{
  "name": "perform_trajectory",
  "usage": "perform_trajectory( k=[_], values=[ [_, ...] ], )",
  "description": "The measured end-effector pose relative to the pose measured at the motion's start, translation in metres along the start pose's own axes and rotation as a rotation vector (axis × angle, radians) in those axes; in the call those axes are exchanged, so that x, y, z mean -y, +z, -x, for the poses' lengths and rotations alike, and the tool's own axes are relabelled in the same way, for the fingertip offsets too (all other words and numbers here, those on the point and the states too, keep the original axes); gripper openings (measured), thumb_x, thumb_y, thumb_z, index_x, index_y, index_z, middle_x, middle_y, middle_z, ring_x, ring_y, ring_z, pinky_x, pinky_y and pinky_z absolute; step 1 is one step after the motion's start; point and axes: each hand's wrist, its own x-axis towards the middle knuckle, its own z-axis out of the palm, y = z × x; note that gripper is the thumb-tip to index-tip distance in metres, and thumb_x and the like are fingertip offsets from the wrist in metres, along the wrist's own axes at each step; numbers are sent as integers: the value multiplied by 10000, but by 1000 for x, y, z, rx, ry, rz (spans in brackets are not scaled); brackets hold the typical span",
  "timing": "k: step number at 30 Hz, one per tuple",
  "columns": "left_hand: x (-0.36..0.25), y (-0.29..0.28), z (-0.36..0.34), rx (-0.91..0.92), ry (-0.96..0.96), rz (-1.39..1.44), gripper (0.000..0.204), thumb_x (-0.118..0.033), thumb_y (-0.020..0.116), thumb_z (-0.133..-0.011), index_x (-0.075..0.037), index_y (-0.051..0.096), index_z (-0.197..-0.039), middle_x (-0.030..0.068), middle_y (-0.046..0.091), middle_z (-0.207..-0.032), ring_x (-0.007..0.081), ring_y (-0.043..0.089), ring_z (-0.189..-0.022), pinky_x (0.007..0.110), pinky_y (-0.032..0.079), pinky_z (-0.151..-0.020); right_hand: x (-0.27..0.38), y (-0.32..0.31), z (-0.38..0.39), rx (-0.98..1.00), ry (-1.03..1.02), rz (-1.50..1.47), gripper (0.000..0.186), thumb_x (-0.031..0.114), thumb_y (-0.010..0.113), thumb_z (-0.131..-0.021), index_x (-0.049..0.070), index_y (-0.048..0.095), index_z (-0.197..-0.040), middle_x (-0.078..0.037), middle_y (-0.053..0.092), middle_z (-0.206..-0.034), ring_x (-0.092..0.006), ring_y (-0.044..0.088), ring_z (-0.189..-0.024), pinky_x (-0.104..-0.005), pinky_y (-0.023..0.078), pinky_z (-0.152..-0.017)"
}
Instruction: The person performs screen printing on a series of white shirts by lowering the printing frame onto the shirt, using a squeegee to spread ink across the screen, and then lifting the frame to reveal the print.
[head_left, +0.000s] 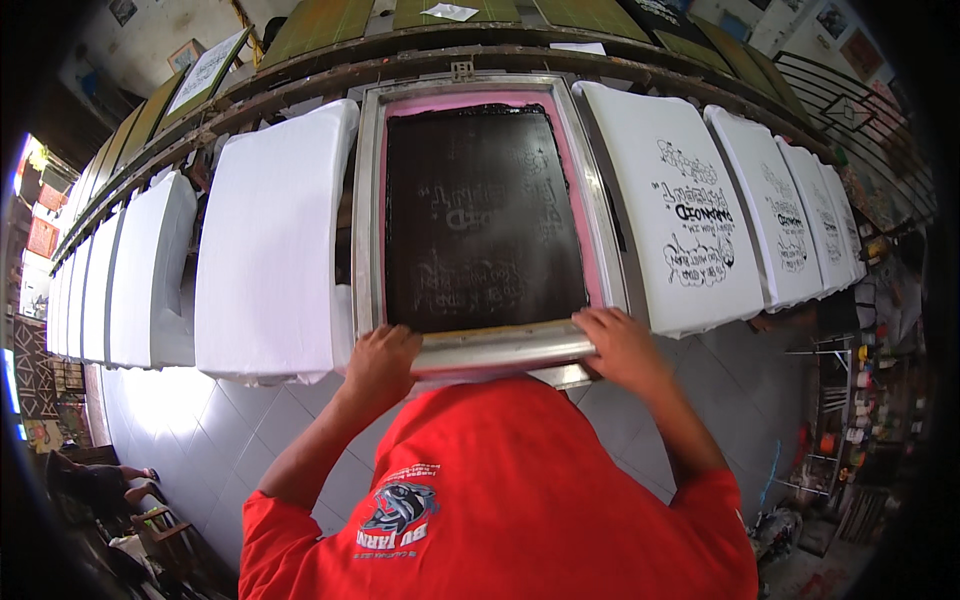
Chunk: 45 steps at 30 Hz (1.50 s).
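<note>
A silk-screen frame (pixel 368 220) with silver metal rails lies over the middle printing board. Wet-looking black ink (pixel 470 150) covers most of its mesh, leaving a pink margin, and faint lettering shows in the ink. My left hand (pixel 383 362) is closed over the near left corner of the frame. At the near right corner, my right hand (pixel 622 345) grips it too, fingers over the top of the rail. A thin yellowish strip (pixel 490 331) runs along the near inner edge. What lies beneath the frame is hidden.
To the left, a plain white shirt (pixel 270 240) covers a board, with more white ones beyond. On the right, a white shirt (pixel 680 220) bears black print. Green boards (pixel 315 30) stand across the rack. Shelves of jars (pixel 855 420) stand far right; a person (pixel 100 478) is lower left.
</note>
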Motion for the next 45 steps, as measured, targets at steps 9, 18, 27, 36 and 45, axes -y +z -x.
perform_trajectory(
  k=[9, 18, 27, 36, 45],
  values=[
    [76, -77, -132, -68, -67, -44, 212, -117, 656, -704, -94, 620, -911, 138, 664, -832, 349, 655, -793, 463, 523, -708, -61, -64, -161, 67, 154, -30, 302, 122, 735, -673, 122, 691, -972, -113, 663, -847, -317, 639, -842, -431, 513, -735],
    [207, -94, -361, -337, -7, -169, 231, -122, 666, -738, -82, 636, -963, 174, 666, -955, 390, 621, -928, 474, 492, -802, -187, -43, -397, -325, 37, 71, 185, 208, 712, -739, 108, 650, -883, -143, 675, -885, -363, 644, -866, -469, 506, -731],
    [208, -30, -341, -438, -24, -171, 232, -53, 667, -706, -68, 590, -924, 131, 627, -967, 356, 588, -985, 442, 497, -848, -187, 15, -373, -383, -5, 154, 218, 125, 735, -703, 80, 609, -875, -123, 661, -897, -338, 643, -867, -447, 522, -733],
    [158, -96, -283, -58, -42, -58, 308, -145, 644, -644, 20, 661, -903, 219, 675, -898, 415, 635, -888, 447, 504, -824, -151, -55, -320, -30, -39, 11, 298, 273, 785, -644, 53, 659, -801, -180, 666, -779, -375, 651, -794, -457, 509, -707],
    [34, -72, -94, 192, -122, 151, 236, -122, 654, -647, 17, 669, -836, 243, 648, -834, 416, 629, -833, 453, 501, -770, -38, -64, -111, 204, 96, -121, 261, 227, 794, -664, 42, 666, -795, -162, 666, -755, -355, 643, -738, -402, 490, -672]
  ],
)
